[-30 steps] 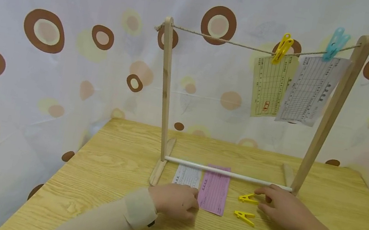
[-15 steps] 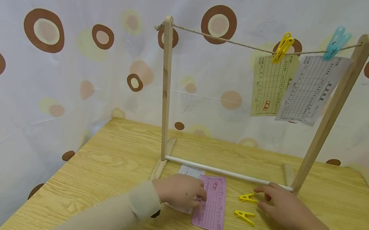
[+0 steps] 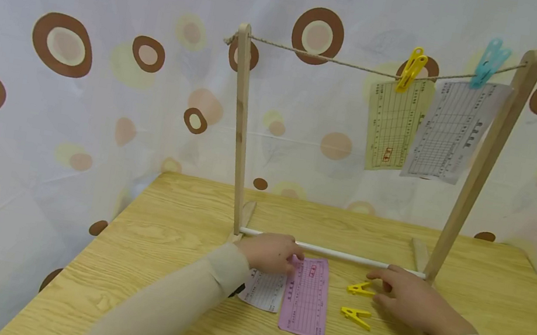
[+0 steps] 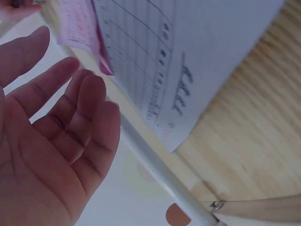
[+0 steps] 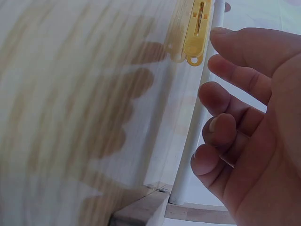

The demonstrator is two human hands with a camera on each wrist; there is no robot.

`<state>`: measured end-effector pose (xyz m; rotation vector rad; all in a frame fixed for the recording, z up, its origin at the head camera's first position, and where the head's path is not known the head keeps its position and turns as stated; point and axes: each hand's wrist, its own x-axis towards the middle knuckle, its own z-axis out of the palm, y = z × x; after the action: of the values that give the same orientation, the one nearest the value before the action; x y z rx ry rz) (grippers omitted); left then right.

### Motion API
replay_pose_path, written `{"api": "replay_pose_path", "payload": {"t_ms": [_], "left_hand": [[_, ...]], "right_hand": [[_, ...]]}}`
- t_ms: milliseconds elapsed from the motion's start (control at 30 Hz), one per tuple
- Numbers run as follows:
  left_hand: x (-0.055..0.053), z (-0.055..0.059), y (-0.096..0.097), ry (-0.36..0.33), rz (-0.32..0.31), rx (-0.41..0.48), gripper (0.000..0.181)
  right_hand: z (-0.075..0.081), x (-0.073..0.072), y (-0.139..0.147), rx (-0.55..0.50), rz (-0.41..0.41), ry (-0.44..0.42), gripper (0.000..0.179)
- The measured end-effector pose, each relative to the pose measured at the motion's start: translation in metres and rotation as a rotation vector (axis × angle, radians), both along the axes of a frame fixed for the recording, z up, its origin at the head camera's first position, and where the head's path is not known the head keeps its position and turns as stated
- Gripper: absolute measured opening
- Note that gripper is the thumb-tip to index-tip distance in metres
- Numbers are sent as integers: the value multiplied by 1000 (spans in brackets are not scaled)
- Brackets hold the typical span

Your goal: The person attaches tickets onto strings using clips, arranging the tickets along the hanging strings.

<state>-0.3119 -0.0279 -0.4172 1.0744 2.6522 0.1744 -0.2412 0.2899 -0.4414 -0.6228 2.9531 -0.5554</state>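
Note:
My left hand [image 3: 269, 252] hovers over the far part of a white printed slip [image 3: 265, 290], its fingers loosely bent and holding nothing; the left wrist view shows a gap between the fingers and the paper [image 4: 155, 61]. Just right of it lies a pink printed slip [image 3: 307, 298], flat on the table. My right hand [image 3: 412, 298] is beside two yellow clothespins, the farther clothespin [image 3: 360, 288] closest to its fingertips and the nearer clothespin [image 3: 355, 317] in front. In the right wrist view its relaxed fingers are apart from the yellow clothespin [image 5: 196, 35].
A wooden frame [image 3: 240, 127] stands on the table [image 3: 168, 257], a white rod [image 3: 349, 257] low across it. From its rope [image 3: 319, 56] hang a yellow slip [image 3: 392, 129] under a yellow clothespin [image 3: 412, 71] and a white slip [image 3: 452, 133] under a blue clothespin [image 3: 489, 65].
The pink and white slips have slid nearer the table's front, out from under the rod. My left hand has since moved farther back, off the slips. The right hand stays almost still.

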Motion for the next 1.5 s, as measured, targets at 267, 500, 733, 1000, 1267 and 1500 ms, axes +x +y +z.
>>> {"api": "replay_pose_path", "payload": {"t_ms": [267, 500, 733, 1000, 1267, 1500], "left_hand": [[-13, -11, 6, -8, 78, -28, 35], [-18, -14, 12, 20, 102, -22, 32], [-19, -20, 16, 67, 99, -19, 14], [-15, -19, 15, 47, 115, -59, 22], [-16, -16, 15, 85, 83, 1, 33], [-16, -8, 15, 151, 88, 68, 28]], "right_hand": [[-8, -6, 3, -27, 15, -51, 39], [-7, -6, 3, -34, 13, -70, 40], [-5, -7, -1, -28, 19, -90, 37], [-8, -9, -5, 69, 36, -31, 40], [-7, -10, -4, 139, 62, 49, 32], [-10, -10, -6, 84, 3, 28, 28]]}}
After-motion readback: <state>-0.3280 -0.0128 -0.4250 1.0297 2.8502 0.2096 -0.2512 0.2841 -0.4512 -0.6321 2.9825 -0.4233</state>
